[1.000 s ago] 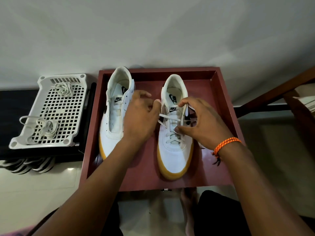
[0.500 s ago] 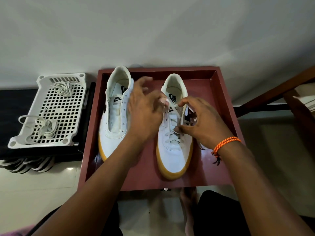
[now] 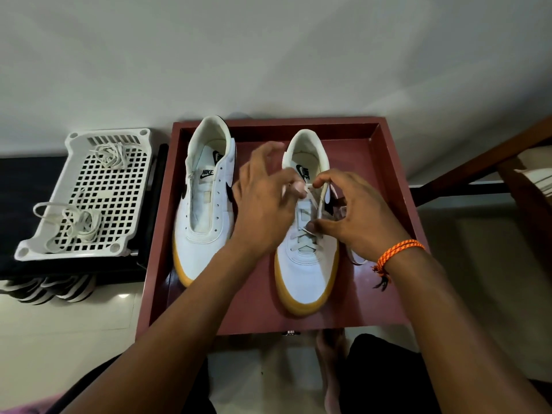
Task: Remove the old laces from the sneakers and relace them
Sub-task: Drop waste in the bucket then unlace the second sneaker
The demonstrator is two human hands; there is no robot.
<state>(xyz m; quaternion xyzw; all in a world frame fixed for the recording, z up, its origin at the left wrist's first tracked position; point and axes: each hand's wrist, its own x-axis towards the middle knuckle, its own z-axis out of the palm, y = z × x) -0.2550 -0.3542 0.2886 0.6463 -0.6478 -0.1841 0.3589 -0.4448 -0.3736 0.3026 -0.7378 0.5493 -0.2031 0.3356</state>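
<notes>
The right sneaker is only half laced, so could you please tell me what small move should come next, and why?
Probably draw the lace snug through the upper eyelet. The left hand pinches it, the right hand steadies the right sneaker, and only the lower rows are crossed.

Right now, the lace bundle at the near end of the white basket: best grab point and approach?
Judging by its pose, pinch the bunched middle of the lace bundle, coming straight down from above. It lies flat and loose on the basket grid; the thin loop trailing left would likely slip or unravel the bundle.
</notes>
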